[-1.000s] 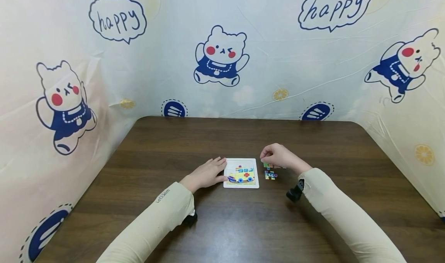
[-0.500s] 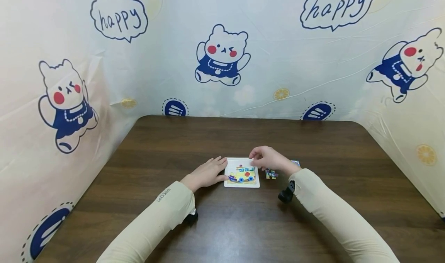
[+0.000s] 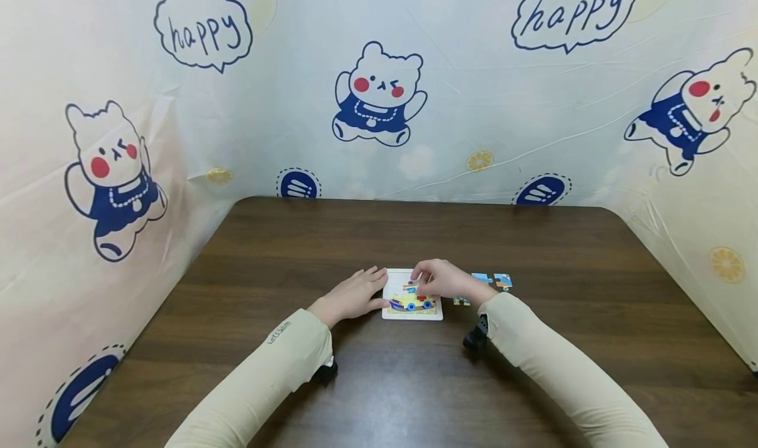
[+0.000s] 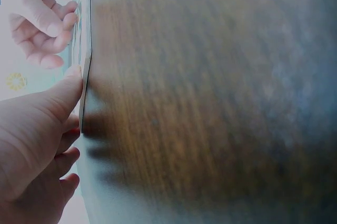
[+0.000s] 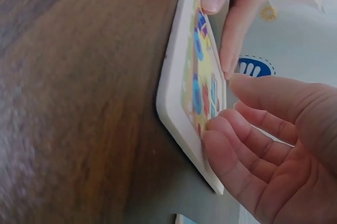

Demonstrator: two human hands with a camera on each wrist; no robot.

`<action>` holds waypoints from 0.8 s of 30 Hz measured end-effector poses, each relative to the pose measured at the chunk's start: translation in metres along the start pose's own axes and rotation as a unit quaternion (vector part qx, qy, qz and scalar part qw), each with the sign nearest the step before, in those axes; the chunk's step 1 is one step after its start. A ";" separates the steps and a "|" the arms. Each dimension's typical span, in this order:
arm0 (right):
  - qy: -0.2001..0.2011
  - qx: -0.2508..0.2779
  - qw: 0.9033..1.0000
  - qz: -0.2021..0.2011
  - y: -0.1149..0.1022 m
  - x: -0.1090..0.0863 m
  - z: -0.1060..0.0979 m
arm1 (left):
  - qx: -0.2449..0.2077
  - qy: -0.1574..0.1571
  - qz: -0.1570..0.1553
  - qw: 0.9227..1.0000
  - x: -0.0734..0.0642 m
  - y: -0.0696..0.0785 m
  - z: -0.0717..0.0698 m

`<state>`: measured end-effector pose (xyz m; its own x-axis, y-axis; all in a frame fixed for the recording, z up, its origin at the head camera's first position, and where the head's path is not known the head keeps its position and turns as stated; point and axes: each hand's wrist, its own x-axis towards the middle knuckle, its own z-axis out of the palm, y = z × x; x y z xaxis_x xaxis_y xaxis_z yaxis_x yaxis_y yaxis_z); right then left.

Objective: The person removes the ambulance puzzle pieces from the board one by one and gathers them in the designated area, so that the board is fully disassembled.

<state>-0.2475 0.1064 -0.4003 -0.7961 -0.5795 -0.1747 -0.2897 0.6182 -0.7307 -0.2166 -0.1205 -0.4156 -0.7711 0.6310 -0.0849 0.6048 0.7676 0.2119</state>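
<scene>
Left hand [image 3: 352, 297] at the edge, right hand [image 3: 445, 278] over the puzzle board [image 3: 408, 317]
You're likely filling it from the loose pieces [image 3: 503, 281] at your right hand's three o'clock; the next move probably calls for careful aligning. The board lies at your left hand's three o'clock, touched by relaxed fingers, and at your right's eight o'clock, beneath curled fingers; whether they grasp anything, I cannot tell.
</scene>
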 end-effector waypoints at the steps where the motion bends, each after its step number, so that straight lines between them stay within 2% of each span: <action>1: 0.000 -0.003 1.000 -0.001 0.000 0.000 0.001 | 0.000 -0.001 -0.001 1.000 0.000 0.000 0.000; 7: -0.009 -0.030 0.999 -0.009 0.000 0.002 0.003 | 0.002 -0.005 -0.006 1.000 0.000 0.000 0.000; 15: -0.014 -0.091 0.996 -0.017 -0.001 0.004 0.006 | 0.004 -0.008 -0.010 1.000 0.000 0.000 0.000; 20: -0.011 -0.101 0.995 -0.017 0.000 0.005 0.007 | -0.004 -0.011 -0.010 1.000 -0.001 0.001 0.000; 24: -0.001 -0.088 0.996 -0.007 0.001 0.006 0.007 | -0.005 -0.012 -0.012 1.000 0.000 0.000 0.000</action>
<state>-0.2485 0.0996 -0.4065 -0.7902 -0.5896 -0.1672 -0.3890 0.6934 -0.6066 -0.2162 -0.1205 -0.4153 -0.7797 0.6158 -0.1133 0.5849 0.7809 0.2194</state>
